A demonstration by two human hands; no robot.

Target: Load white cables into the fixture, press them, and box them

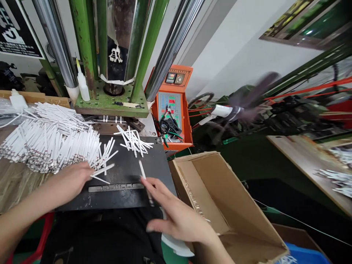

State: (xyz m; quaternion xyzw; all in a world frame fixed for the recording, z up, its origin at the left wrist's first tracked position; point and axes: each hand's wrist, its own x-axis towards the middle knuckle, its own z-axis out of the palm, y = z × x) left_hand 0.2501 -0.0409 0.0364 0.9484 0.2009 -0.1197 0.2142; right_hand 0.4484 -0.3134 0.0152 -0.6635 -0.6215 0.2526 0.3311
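Note:
My left hand (73, 179) lies at the near edge of a big heap of thin white strips (52, 146), and a few loose strips (101, 171) stick out from under its fingers. My right hand (176, 216) is over the front of a black plate (123, 172), with a finger against a single white strip (143, 172). I cannot tell whether that hand grips the strip. A smaller crossed pile of strips (133, 141) sits at the back of the plate. A slotted metal bar (115, 188) lies across the plate between my hands.
A green press (111, 104) with steel columns stands behind the plate, next to an orange control box (172, 106). An open cardboard box (203, 194) stands to the right, under my right forearm. Farther right are a bench with strips (310, 165) and dark machinery.

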